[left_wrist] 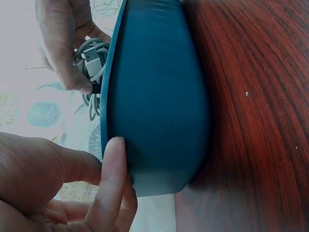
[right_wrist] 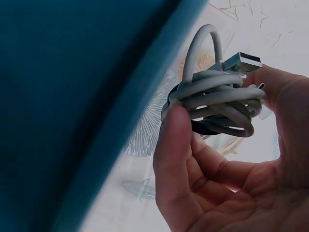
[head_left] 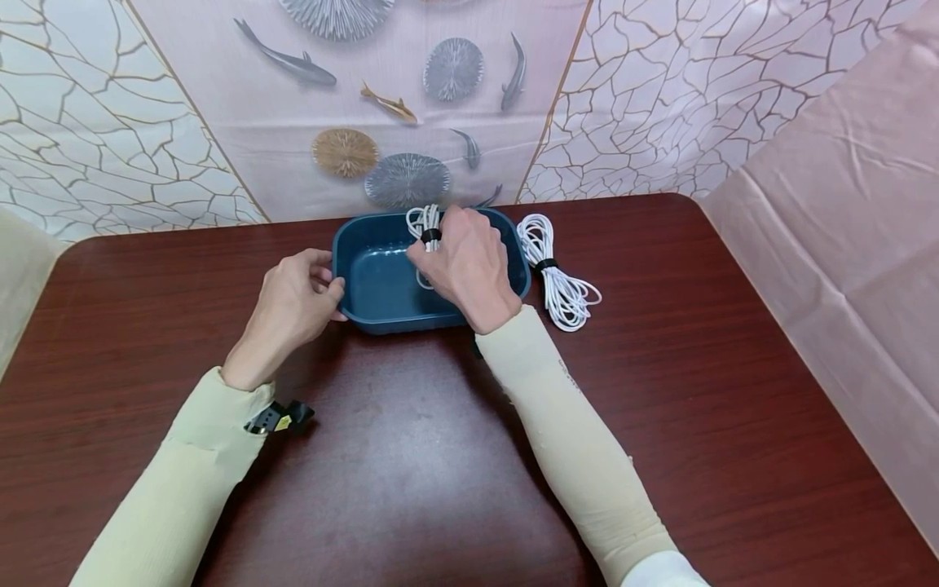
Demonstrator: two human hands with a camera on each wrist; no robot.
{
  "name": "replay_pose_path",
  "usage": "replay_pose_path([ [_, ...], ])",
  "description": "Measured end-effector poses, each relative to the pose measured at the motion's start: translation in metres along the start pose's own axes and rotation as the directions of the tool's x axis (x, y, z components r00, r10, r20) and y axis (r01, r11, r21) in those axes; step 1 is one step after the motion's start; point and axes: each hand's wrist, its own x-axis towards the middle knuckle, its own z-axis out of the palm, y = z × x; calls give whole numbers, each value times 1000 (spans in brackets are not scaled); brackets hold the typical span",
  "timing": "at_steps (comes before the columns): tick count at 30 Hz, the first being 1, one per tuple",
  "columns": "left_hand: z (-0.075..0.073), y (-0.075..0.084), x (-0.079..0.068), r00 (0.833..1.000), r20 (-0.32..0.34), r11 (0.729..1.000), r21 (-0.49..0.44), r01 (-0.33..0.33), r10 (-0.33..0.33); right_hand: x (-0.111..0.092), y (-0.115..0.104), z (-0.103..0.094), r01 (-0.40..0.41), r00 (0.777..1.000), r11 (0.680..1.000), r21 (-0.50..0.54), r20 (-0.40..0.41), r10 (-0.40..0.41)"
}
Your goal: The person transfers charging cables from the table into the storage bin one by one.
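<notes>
My right hand (head_left: 473, 265) pinches a coiled white USB cable (right_wrist: 217, 96) between thumb and fingers, over the blue rectangular container (head_left: 389, 326). A black tie binds the coil, and its metal plug (right_wrist: 244, 63) sticks out in the right wrist view. At the container's left end, my left hand (head_left: 293, 293) grips the rim, one digit lying against the outer wall (left_wrist: 154, 96) in the left wrist view. Close by the container's right end lies a second coiled white cable (head_left: 561, 277), also bound with a black tie. My right hand hides part of the container's inside.
The container stands at the back of a dark red-brown wooden table (head_left: 411, 465). Behind the table's far edge hangs a patterned cloth (head_left: 279, 155) with fish and round shapes. A pink cloth (head_left: 829, 204) hangs along the right side.
</notes>
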Motion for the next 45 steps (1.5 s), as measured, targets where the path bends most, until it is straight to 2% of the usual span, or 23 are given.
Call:
replay_pose_path([
  [10, 1, 0, 0, 1000, -3, 1000, 6, 0, 0, -2, -2, 6, 26, 1000, 1000, 2, -3, -26],
  [19, 1, 0, 0, 1000, -5, 1000, 8, -1, 2, -2, -4, 8, 24, 999, 1000, 5, 26, -24],
  [36, 0, -1, 0, 1000, -9, 1000, 17, -7, 7, -4, -8, 14, 46, 999, 999, 0, 13, -46],
  [45, 1, -1, 0, 1000, -6, 1000, 18, -7, 7, -5, -9, 16, 52, 998, 999, -1, 38, -52],
])
